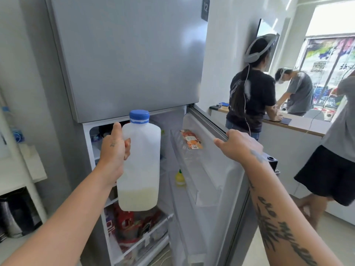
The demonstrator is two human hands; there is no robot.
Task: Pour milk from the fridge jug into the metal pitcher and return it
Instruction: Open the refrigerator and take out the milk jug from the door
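My left hand (114,150) grips the handle side of a translucent plastic milk jug (142,162) with a blue cap. I hold it upright in front of the open lower fridge compartment (92,143). Milk fills only the bottom fifth of the jug. My right hand (237,144) holds the top edge of the open fridge door (207,169), which swings out to the right. No metal pitcher is in view.
Door shelves hold an orange-labelled packet (192,140) and a small yellow bottle (180,178). A lower drawer has red packages (132,225). A white shelf unit (25,169) stands on the left. Three people stand at a counter (303,127) to the right.
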